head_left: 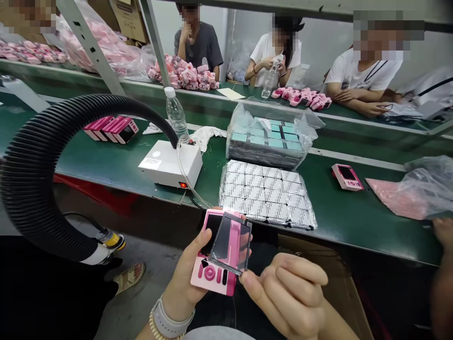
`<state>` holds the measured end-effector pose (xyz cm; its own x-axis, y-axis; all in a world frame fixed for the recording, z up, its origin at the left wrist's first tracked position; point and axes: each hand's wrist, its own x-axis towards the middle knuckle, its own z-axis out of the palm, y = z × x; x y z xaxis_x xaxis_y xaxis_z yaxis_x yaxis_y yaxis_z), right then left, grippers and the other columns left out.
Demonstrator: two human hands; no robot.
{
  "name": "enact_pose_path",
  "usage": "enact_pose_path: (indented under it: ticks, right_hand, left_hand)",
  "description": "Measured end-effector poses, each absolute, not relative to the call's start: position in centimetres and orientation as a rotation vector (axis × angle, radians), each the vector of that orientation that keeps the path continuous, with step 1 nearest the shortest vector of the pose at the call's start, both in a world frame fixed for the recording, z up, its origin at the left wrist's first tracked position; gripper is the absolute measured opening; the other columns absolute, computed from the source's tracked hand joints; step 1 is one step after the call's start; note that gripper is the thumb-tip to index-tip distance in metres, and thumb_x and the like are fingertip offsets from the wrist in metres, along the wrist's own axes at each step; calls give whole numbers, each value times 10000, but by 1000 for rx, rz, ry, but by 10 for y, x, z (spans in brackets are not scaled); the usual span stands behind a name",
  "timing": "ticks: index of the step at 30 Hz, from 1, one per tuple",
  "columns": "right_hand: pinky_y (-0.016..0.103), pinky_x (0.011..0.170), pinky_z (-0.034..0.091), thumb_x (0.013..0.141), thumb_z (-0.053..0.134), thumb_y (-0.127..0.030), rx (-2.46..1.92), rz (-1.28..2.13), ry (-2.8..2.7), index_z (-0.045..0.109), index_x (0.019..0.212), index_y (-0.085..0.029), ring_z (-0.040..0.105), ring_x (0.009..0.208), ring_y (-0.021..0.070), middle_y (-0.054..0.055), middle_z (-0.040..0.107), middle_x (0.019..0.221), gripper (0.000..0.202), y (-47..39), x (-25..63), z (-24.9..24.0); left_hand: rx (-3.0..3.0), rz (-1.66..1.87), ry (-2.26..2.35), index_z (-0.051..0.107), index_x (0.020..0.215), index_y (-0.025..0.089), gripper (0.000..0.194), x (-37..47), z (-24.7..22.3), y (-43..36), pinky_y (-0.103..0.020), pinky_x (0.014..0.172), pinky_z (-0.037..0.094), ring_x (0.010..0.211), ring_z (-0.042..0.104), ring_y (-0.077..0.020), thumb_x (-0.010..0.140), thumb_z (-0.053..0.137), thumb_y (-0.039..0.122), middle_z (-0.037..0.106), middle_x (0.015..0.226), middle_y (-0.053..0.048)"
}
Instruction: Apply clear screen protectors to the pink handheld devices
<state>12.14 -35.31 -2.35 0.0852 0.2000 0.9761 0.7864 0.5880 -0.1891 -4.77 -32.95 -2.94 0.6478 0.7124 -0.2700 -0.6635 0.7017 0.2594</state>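
Note:
My left hand [187,278] grips a pink handheld game console [213,273] from its left side, screen and buttons facing up. My right hand [286,293] pinches a thin dark transparent screen panel [230,244] by its lower right corner and holds it tilted just above the console's screen. Both hands are below the front edge of the green table [332,212]. Directly beyond them lies a tray of several grey-white squares in plastic wrap [265,193].
A white box with a red light [170,163] and a black ribbed hose [38,156] stand to the left, with a water bottle [176,113] behind. A bagged stack of teal-topped trays [269,139], a lone pink console [347,177] and pink consoles [111,128] lie around. Three people sit across.

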Motion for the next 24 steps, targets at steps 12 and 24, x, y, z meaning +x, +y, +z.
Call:
enact_pose_path:
  ticks: [12, 24]
  right_hand:
    - [400, 395, 412, 849, 918, -191, -1004, -452, -1372, 703, 610, -294, 504, 509, 152, -44, 571, 561, 338, -373, 85, -44]
    - [344, 408, 480, 778, 903, -41, -785, -305, -1913, 843, 760, -374, 530, 516, 144, -50, 621, 627, 339, -376, 126, -47]
  left_hand:
    - [138, 805, 164, 710, 1442, 141, 584, -63, -24, -343, -347, 973, 678, 1110, 837, -259, 957, 836, 442, 829, 1252, -163]
    - [232, 871, 72, 418, 1699, 234, 879, -71, -10, -347, -327, 984, 659, 1114, 810, -225, 951, 830, 441, 785, 1257, -140]
